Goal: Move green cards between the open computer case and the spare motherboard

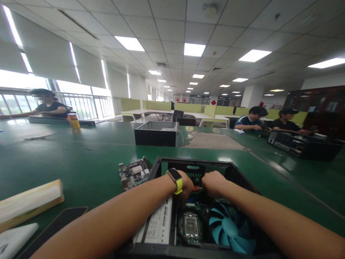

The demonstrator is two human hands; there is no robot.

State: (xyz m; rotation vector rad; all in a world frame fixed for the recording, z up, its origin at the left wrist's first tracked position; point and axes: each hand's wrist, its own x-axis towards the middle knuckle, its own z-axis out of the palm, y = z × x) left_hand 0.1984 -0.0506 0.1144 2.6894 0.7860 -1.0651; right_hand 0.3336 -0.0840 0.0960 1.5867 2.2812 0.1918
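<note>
Both of my hands reach into an open black computer case (229,166) on the green table. My left hand (186,186), a watch with a yellow-green strap (178,185) on its wrist, curls downward near the far end of the case. Close beside it my right hand (214,183) is closed, knuckles up. A thin red piece, perhaps a cable (197,188), shows between them; whatever the fingers grip is hidden. Nearer to me lie a bare CPU socket (191,226) on the motherboard and a blue fan (230,227). A labelled power supply (160,223) sits along the left side.
A loose motherboard (134,172) lies left of the case, and another open case (156,136) stands beyond. At left are a pale long box (32,201) and a dark flat panel (58,225). Several people sit farther off; a black case (302,144) stands at right.
</note>
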